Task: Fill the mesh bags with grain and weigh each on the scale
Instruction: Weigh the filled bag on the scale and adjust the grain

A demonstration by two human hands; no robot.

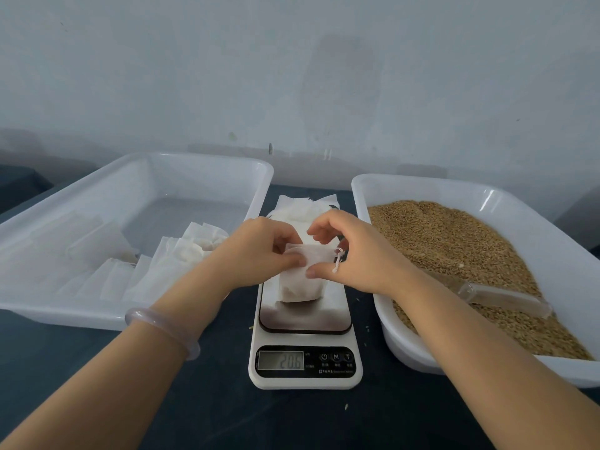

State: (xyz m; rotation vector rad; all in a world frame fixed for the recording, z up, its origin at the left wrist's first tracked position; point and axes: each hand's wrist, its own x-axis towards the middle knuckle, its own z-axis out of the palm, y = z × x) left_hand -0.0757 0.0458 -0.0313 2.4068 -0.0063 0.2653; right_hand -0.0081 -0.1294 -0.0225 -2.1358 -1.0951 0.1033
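"While the bag point(298, 284) sat on the scale point(305, 381), why were both hands on its top?"

"I think they were closing it. The left hand point(259, 251) pinched the top edge with curled fingers. The right hand point(350, 251) was curled too, with its thumb on the bag's bunched mouth. The string point(338, 259) hung by its fingers. I could not tell if it had hold of the string itself."

"Why was the bag standing up?"

"Its fat bottom sat on the metal plate, so the grain would not spill and the scale could feel it. The little screen point(281, 360) showed 20.6."

"Could that number be trusted?"

"Maybe not. Hands touching a bag can push it or lift it."

"Why was the grain point(454, 241) on the right?"

"The right tray point(422, 186) sat just beside the scale, with a clear scoop point(506, 298) lying in it. That was easy for the right hand to reach. The flat empty bags point(305, 206) lay on the bench point(227, 410) behind the scale. The left tray point(65, 315) held more bags, some of them fat, likely the done ones."
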